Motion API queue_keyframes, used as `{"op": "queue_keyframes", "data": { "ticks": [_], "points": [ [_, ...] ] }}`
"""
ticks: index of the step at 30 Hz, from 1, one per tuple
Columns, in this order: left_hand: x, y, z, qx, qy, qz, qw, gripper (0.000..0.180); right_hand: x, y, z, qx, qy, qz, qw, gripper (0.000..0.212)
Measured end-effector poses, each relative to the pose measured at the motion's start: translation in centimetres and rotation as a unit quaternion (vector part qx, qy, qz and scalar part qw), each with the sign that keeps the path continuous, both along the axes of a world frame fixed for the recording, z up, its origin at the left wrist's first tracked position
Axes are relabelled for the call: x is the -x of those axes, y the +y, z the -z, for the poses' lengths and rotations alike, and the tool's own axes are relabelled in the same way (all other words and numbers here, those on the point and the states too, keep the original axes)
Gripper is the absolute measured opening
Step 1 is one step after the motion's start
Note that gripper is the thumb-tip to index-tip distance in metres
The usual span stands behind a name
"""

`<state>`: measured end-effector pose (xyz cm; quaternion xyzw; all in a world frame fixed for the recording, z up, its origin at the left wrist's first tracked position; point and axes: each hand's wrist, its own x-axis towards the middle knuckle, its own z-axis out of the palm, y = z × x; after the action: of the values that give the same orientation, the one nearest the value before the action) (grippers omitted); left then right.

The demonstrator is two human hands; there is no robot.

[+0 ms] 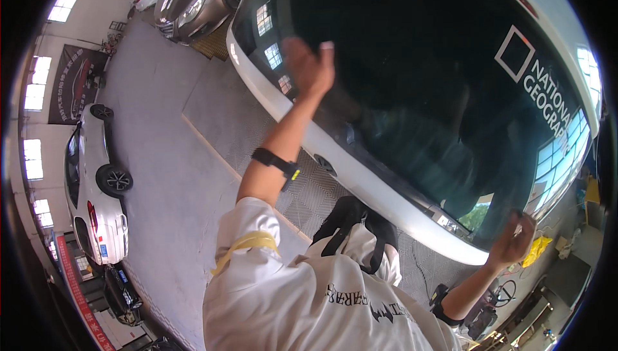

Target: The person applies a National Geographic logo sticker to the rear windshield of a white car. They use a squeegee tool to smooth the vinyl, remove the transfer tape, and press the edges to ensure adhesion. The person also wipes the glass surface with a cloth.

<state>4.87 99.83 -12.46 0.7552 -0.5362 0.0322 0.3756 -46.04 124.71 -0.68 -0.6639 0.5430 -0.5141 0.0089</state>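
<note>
A large dark rear window [399, 74] of a white car [412, 229] fills the upper right, with a white square outline and white lettering on the glass. In front of the window's left part, my left hand [311, 68] is raised, open, thumb apart from the fingers, which are slightly blurred. Nothing shows in it. By the window's lower right corner is my right hand [515, 240], its fingers loosely bent with a gap beside the thumb; I see nothing held. Whether either hand touches the glass I cannot tell. A black strap [273, 161] circles my left forearm.
Patterned grey mats [309, 190] lie under the white car. A grey-brown car [196, 0] stands beyond it, and another white car [100, 190] is parked at left. At the right are a yellow bag [536, 251] and a dark cabinet [568, 278].
</note>
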Motion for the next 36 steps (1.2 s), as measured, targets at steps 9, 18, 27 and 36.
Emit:
{"op": "queue_keyframes", "data": {
  "ticks": [9,18,27,36],
  "points": [
    [19.3,-1.4,-7.5,0.152,-0.168,0.673,0.704,0.094,-4.5,-1.1,-0.1,0.007,-0.039,0.107,0.993,0.006],
    [-16.2,-22.0,-3.9,0.072,-0.044,0.208,0.974,0.099,-18.3,9.4,2.7,-0.049,0.066,0.415,0.906,0.014],
    [3.2,-2.4,-3.4,0.055,-0.11,0.634,0.763,0.096,-25.3,11.1,0.5,-0.024,-0.03,0.514,0.857,0.014],
    [-11.3,-7.4,-1.6,0.053,-0.141,0.401,0.904,0.096,-20.2,5.1,3.2,-0.023,-0.05,0.334,0.941,0.017]
  ]
}}
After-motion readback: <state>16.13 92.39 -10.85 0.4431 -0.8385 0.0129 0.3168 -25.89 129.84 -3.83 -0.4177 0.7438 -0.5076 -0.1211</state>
